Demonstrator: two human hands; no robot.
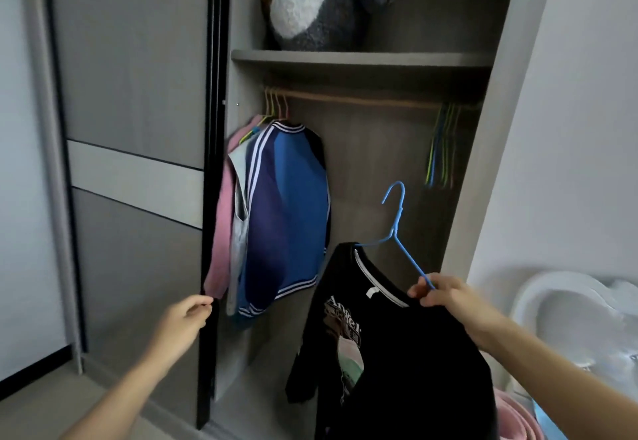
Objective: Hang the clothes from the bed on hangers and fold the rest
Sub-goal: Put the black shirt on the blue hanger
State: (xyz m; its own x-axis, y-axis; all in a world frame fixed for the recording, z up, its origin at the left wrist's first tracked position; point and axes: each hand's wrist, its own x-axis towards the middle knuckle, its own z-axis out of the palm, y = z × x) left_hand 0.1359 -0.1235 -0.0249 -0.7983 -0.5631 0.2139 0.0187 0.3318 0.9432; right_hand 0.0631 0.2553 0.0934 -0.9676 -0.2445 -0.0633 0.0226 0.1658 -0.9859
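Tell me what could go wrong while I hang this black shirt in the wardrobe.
1. The black shirt looks lopsided on the blue hanger, which the right hand pinches by one arm only; it might slip off when lifted to the rail.
2. The left hand grips the sliding door edge right by the pink garment; moving the door could trap its sleeve or fingers.

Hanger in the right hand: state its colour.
The hanger is light blue, seen best in the head view.
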